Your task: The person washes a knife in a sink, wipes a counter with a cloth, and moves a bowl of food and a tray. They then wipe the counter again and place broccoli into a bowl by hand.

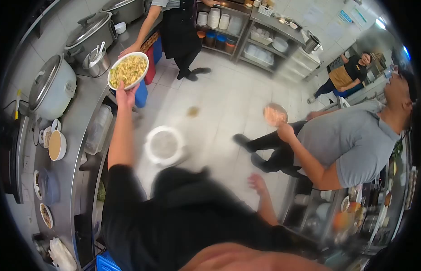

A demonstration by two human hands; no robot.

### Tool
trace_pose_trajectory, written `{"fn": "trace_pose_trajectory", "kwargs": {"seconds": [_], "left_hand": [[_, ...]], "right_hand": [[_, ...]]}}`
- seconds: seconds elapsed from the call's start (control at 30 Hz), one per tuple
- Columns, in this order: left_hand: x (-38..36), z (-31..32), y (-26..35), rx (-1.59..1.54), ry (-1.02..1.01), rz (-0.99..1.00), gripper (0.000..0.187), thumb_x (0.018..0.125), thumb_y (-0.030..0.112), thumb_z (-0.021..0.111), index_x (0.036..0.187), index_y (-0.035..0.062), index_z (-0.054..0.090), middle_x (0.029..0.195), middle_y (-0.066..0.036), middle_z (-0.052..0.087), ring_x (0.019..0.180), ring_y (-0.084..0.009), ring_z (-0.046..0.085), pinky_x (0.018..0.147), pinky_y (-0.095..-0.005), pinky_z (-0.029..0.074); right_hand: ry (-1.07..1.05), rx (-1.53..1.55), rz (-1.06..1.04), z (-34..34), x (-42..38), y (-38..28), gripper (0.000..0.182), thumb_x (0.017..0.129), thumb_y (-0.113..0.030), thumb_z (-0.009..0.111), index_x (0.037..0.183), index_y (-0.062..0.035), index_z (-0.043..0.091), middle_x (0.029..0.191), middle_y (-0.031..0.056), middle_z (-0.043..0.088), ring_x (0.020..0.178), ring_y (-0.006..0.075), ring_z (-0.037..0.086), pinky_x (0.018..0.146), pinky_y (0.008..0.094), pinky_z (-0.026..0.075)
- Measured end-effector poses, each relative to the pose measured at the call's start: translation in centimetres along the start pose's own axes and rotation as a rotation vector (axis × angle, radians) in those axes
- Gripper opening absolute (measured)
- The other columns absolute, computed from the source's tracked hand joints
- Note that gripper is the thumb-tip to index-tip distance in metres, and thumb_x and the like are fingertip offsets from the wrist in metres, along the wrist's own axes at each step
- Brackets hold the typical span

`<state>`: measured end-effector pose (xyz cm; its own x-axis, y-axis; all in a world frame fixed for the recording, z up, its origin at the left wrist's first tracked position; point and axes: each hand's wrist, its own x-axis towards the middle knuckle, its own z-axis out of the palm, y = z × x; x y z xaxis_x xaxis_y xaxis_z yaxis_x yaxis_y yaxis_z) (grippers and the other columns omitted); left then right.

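My left hand (125,93) grips the near rim of a white oval dish (146,77), its thumb over the edge. Fried rice (128,71) with green bits fills the dish, which is held out over the edge of the steel counter. Another person's hand (130,49) touches the far rim of the same dish. Low over the floor, my right hand (257,184) hangs at my side, slightly blurred, with its fingers apart and nothing in them.
Rice cookers (52,88), a metal pot with utensils (96,62) and a bowl (57,145) line the steel counter (68,198). A round white container (164,145) stands on the floor. A co-worker in grey (350,140) holds a round pan (274,114); another person (348,74) stands farther back.
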<state>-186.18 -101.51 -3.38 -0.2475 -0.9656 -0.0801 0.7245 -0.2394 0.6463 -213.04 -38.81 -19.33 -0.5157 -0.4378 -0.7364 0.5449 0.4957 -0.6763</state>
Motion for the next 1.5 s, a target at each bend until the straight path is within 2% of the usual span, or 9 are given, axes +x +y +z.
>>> {"fn": "trace_pose_trajectory", "kwargs": {"seconds": [0.17,0.27,0.43,0.93,1.17,1.2,1.27,1.37,1.5], "left_hand": [[11.5,1.0,1.0,-0.047,0.074,0.022,0.042,0.093,0.024,0.038,0.128,0.0014,0.03,0.122,-0.02,0.044,0.109,-0.0346,0.047,0.088,-0.0546,0.043],[18.4,-0.5,1.8,-0.05,0.055,0.009,0.042,0.094,0.024,0.036,0.128,0.0014,0.029,0.124,-0.021,0.041,0.108,-0.0353,0.048,0.088,-0.0544,0.044],[32.4,-3.6,2.5,-0.013,0.007,-0.059,0.042,0.093,0.021,0.038,0.129,0.0008,0.028,0.124,-0.021,0.04,0.106,-0.037,0.048,0.087,-0.056,0.044],[54.5,-8.7,-3.9,0.023,0.185,-0.108,0.046,0.088,0.019,0.051,0.125,-0.0019,0.034,0.114,-0.02,0.05,0.098,-0.037,0.054,0.08,-0.0555,0.048],[55.1,-6.7,-2.6,0.911,0.327,-0.106,0.057,0.079,0.033,0.063,0.107,-0.0135,0.046,0.108,-0.017,0.056,0.089,-0.0279,0.059,0.073,-0.0328,0.053],[52.3,-3.1,-1.6,0.441,0.53,-0.14,0.054,0.08,0.03,0.062,0.108,-0.0136,0.045,0.11,-0.017,0.055,0.093,-0.0261,0.058,0.076,-0.0311,0.052],[53.0,-3.6,-2.3,0.451,0.437,-0.159,0.054,0.081,0.025,0.06,0.113,-0.0147,0.039,0.114,-0.016,0.052,0.095,-0.0245,0.057,0.08,-0.0331,0.05],[51.7,-3.7,-4.6,0.329,0.268,-0.201,0.043,0.083,0.021,0.057,0.108,-0.0115,0.044,0.109,-0.016,0.054,0.094,-0.0236,0.057,0.081,-0.0341,0.05],[37.3,-2.9,-6.1,0.129,-0.396,-0.395,0.017,0.083,0.014,0.053,0.09,-0.0015,0.054,0.092,-0.013,0.059,0.086,-0.0226,0.058,0.077,-0.0344,0.05]], "right_hand": [[0.015,0.009,0.097,2.6,0.2,-0.7,0.037,0.082,-0.033,0.052,0.114,-0.0139,0.047,0.1,0.0073,0.058,0.086,0.0212,0.056,0.071,0.038,0.045],[-0.136,0.179,0.352,-0.4,3.0,14.5,0.036,0.083,-0.033,0.051,0.112,-0.013,0.049,0.1,0.0084,0.059,0.084,0.0224,0.057,0.069,0.0392,0.046],[-0.02,-0.097,0.648,17.3,-4.3,23.1,0.035,0.083,-0.031,0.051,0.111,-0.0098,0.049,0.097,0.0089,0.058,0.083,0.025,0.058,0.069,0.0406,0.047],[0.409,-0.261,0.565,39.6,-20.1,4.3,0.031,0.084,-0.024,0.049,0.112,-0.0111,0.047,0.092,0.011,0.059,0.079,0.0273,0.059,0.067,0.0444,0.047],[0.527,0.251,0.379,48.2,-25.8,7.1,0.029,0.084,-0.029,0.052,0.106,-0.0102,0.052,0.091,0.0072,0.059,0.072,0.0208,0.059,0.062,0.0417,0.05],[0.592,0.158,0.377,50.0,-26.0,5.4,0.031,0.083,-0.031,0.052,0.106,-0.0099,0.052,0.093,0.007,0.059,0.073,0.0211,0.059,0.062,0.0415,0.05],[0.505,0.334,0.774,47.6,-22.9,10.3,0.034,0.083,-0.031,0.053,0.108,-0.0086,0.052,0.097,0.0086,0.059,0.074,0.0219,0.06,0.063,0.0415,0.05],[0.649,0.209,0.676,48.6,-19.9,12.8,0.021,0.08,-0.032,0.053,0.077,-0.0107,0.056,0.065,0.0031,0.056,0.055,0.0177,0.056,0.051,0.037,0.047],[0.51,-0.035,0.456,47.9,-17.4,15.8,0.029,0.07,-0.02,0.065,0.097,-0.008,0.062,0.082,0.0075,0.063,0.067,0.0173,0.06,0.055,0.0321,0.049]]}}
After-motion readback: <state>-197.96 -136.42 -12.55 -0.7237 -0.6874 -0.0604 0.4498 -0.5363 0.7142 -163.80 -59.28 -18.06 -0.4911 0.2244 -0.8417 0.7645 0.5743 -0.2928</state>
